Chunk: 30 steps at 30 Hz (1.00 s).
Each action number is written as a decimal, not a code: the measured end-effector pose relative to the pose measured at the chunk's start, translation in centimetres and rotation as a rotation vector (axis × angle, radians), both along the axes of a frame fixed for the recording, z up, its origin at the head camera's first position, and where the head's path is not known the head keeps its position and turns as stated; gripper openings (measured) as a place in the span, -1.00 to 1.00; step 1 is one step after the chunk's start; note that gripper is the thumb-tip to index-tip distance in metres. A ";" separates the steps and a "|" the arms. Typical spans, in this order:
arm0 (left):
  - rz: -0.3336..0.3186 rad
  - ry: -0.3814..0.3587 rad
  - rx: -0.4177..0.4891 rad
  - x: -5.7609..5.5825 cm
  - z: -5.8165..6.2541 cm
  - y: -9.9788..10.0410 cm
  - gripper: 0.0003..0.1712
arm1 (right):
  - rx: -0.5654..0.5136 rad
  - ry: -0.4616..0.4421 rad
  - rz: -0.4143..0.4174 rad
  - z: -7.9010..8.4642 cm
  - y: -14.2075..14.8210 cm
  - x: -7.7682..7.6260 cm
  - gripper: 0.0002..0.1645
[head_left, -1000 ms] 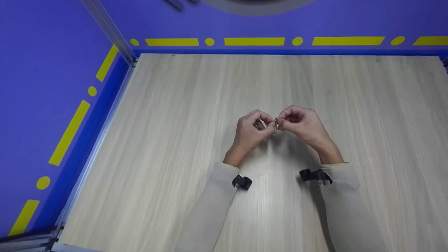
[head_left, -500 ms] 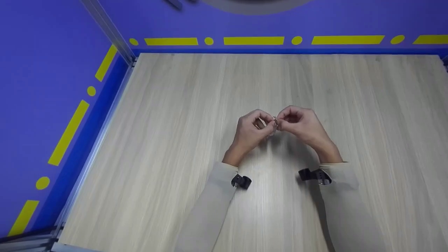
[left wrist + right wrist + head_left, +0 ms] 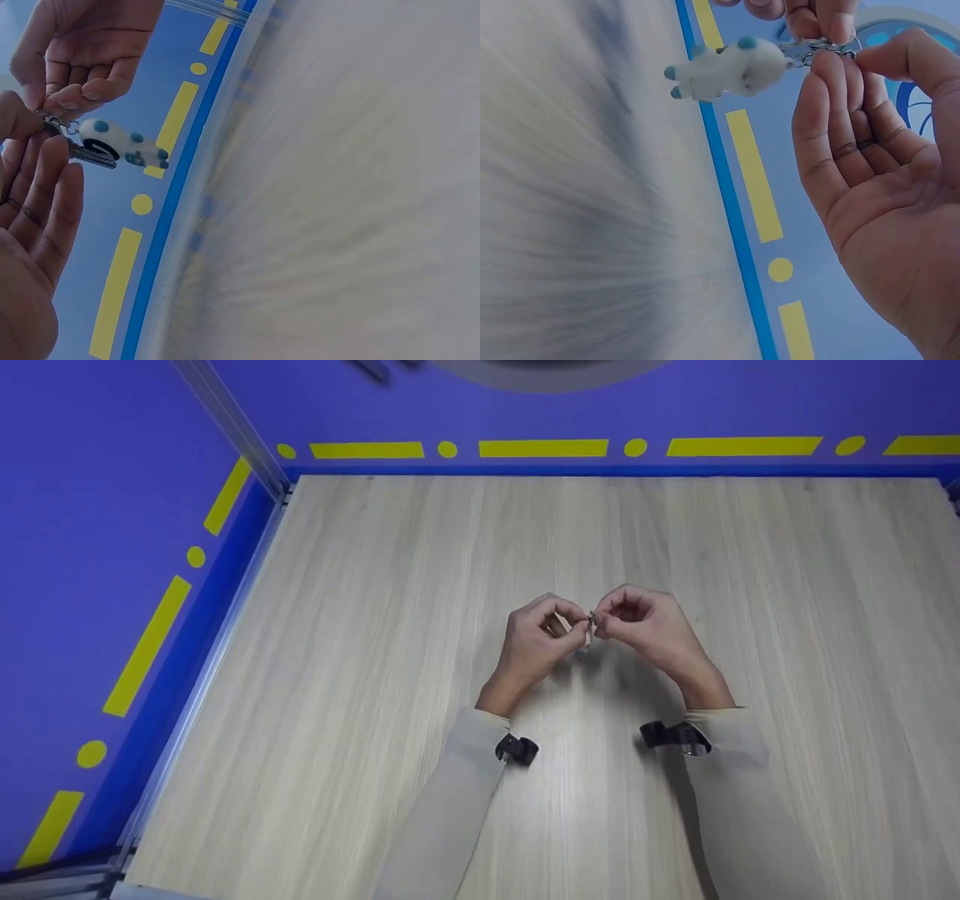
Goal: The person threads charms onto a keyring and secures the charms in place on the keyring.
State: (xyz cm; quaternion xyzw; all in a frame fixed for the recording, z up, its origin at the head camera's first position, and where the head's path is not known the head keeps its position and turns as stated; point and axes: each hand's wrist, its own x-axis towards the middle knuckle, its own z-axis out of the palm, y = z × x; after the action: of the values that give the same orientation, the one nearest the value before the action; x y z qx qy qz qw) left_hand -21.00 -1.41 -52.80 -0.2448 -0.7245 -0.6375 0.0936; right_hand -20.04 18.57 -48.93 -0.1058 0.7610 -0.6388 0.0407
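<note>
Both hands meet fingertip to fingertip over the middle of the table (image 3: 360,660). A keychain hangs between them, with a white figurine (image 3: 116,139) spotted in teal, a short metal chain (image 3: 799,56) and a metal key (image 3: 94,155). My left hand (image 3: 536,637) pinches the metal end beside the key between thumb and forefinger. My right hand (image 3: 649,630) pinches the split ring (image 3: 857,46) from the other side. The figurine dangles below the fingertips and looks tiny in the head view. Fingers partly hide the ring and the key's top.
A blue wall (image 3: 525,420) with yellow dashes and dots rises behind the table, and another blue wall (image 3: 90,547) stands along the left. A metal frame post (image 3: 232,420) joins them at the corner. Black wrist cameras sit on both sleeves.
The hands stay almost in place. The keychain shifts and turns slightly between the fingertips, and the dangling figurine swings a little.
</note>
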 end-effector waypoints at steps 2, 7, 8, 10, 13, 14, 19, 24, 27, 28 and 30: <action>-0.002 -0.010 -0.002 0.0 0.0 0.0 -0.93 | 0.018 0.021 0.005 0.0 0.0 0.0 -0.94; -0.004 -0.036 -0.021 0.1 0.2 0.2 -0.94 | 0.059 0.081 0.010 -0.2 0.0 -0.1 -0.93; -0.002 -0.047 -0.021 0.1 0.3 0.2 -0.94 | 0.062 0.089 0.012 -0.3 0.0 -0.1 -0.93; -0.004 -0.080 -0.016 0.2 0.3 0.2 -0.94 | 0.069 0.097 0.019 -0.3 0.0 -0.1 -0.94; -0.007 -0.135 -0.016 0.2 0.3 0.2 -0.94 | 0.072 0.092 0.028 -0.3 -0.1 0.0 -0.95; -0.009 -0.149 -0.019 0.1 0.4 0.2 -0.94 | 0.075 0.089 0.028 -0.3 -0.1 0.0 -0.95; -0.024 -0.157 -0.057 0.0 0.5 0.1 -0.92 | 0.057 0.056 0.010 -0.2 -0.1 0.0 -0.96; -0.033 -0.106 -0.074 0.0 0.5 0.0 -0.92 | 0.035 0.032 -0.010 -0.2 0.0 0.0 -0.96; -0.013 -0.067 -0.054 0.0 0.4 0.1 -0.93 | 0.035 0.025 -0.021 -0.2 0.0 0.1 -0.92; -0.002 -0.056 -0.044 0.0 0.3 0.1 -0.93 | 0.039 0.027 -0.023 -0.1 0.0 0.1 -0.90; 0.015 -0.055 -0.024 0.1 0.3 0.1 -0.93 | 0.051 0.032 -0.023 -0.1 0.0 0.1 -0.94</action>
State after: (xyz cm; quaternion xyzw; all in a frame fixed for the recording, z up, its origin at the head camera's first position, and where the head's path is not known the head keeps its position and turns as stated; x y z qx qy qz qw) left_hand -20.91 -1.30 -52.51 -0.2228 -0.7363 -0.6345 0.0753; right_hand -19.98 18.58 -49.06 -0.1061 0.7787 -0.6179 0.0237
